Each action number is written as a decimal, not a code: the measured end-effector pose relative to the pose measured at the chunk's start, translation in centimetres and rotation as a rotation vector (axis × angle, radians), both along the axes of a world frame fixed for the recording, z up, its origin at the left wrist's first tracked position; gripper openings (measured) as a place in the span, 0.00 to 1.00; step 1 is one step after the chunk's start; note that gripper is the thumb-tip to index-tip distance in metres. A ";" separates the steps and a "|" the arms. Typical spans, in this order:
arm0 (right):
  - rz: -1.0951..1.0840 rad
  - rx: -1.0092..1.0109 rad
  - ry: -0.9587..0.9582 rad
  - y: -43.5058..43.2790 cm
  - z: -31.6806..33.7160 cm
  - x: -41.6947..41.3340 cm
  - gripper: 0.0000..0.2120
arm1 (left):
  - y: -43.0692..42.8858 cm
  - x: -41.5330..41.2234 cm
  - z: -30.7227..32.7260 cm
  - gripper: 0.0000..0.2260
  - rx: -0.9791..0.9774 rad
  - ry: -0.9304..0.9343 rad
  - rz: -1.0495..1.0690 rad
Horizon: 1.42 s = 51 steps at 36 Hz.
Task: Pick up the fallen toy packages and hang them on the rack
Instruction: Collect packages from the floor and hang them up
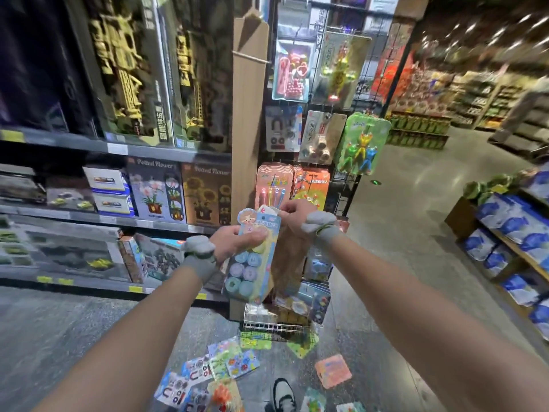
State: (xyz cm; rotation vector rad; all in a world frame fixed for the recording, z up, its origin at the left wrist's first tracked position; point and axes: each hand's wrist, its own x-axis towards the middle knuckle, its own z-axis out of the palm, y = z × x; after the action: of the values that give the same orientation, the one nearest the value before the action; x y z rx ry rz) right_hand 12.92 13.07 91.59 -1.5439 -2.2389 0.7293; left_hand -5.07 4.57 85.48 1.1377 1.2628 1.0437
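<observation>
Currently held: blue toy package [255, 257] with round blue and purple pieces under its blister, upright, slightly tilted, in front of the rack's lower half.
Left hand [234, 242]: grips the package's middle from the left, thumb across the front, fingers behind.
Right hand [297, 217]: fingers curled, pinching the package's top edge; exact contact is blurred.
Rack [346, 185]: black wire grid, upright, hung with carded toys.
On the rack: green frog card [364, 144] at the right edge, pink card [271, 185] just above the held package, more cards higher up.
Fallen packages [219, 367]: scattered flat on the floor in front of the rack's foot, some overlapping.
Pink package [332, 370]: on the floor, right of the fallen pile, apart from it.
Wire basket [276, 325]: at the rack's base, below the held package.
Shoe [283, 394]: on the floor between the pile and the pink package.
Wristbands [199, 248]: grey, one on each wrist.
Shelves [118, 150]: left of the rack, stacked with boxed sets.
</observation>
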 end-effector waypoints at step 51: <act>-0.231 0.213 0.696 26.8 9.7 8.8 0.02 | 24.7 4.0 12.0 0.29 0.106 -0.271 0.236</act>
State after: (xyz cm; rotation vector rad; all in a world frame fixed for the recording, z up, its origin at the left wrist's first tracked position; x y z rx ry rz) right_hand 21.71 39.90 101.28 -1.1765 -1.5428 0.7761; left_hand -1.06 29.28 97.47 0.9029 1.1524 1.4053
